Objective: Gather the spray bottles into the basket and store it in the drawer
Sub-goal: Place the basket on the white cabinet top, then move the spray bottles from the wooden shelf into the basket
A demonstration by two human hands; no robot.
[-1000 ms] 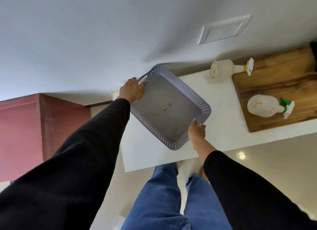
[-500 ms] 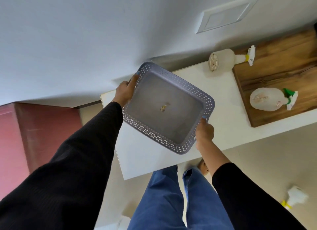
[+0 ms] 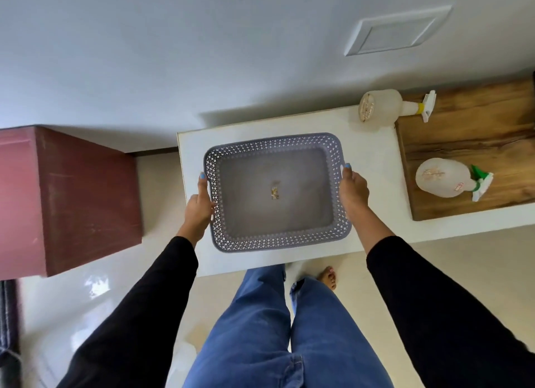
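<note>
Pale wall (image 3: 144,54) behind, with one white wall plate (image 3: 398,30) high up, well beyond the fingers. Glossy cream floor (image 3: 72,315) below. One white counter (image 3: 373,167), one wood board (image 3: 474,144) on its right part, one red cabinet (image 3: 66,199) off past the left fingers.

One grey basket (image 3: 276,237) square over the counter — perforated rim, a small yellowish scrap (image 3: 274,193) on its bottom, otherwise nothing inside. Cannot tell whether resting on the counter or held just above it.

Two hands on it, one per short side. Left hand (image 3: 199,208) wrapped around the left rim, fingers curled under and out of sight, thumb along the top edge. Right hand (image 3: 353,192) clamped on the right rim by the handle slot, thumb tip on the rim, remaining fingers hidden. Blue polish on both thumbnails. Two black sleeves (image 3: 144,315) trailing back toward the camera; blue jeans (image 3: 260,344) and one bare foot (image 3: 328,279) beneath the counter edge.

Two spray bottles in sight, both lying on their sides, both outside the basket and beyond the right fingers. Yellow-collared bottle (image 3: 382,105) far of the right thumb, body on the counter, white trigger over the board's corner. Green-collared bottle (image 3: 443,177) just right of the right knuckles — wholly on the board, apart from hand and basket.
</note>
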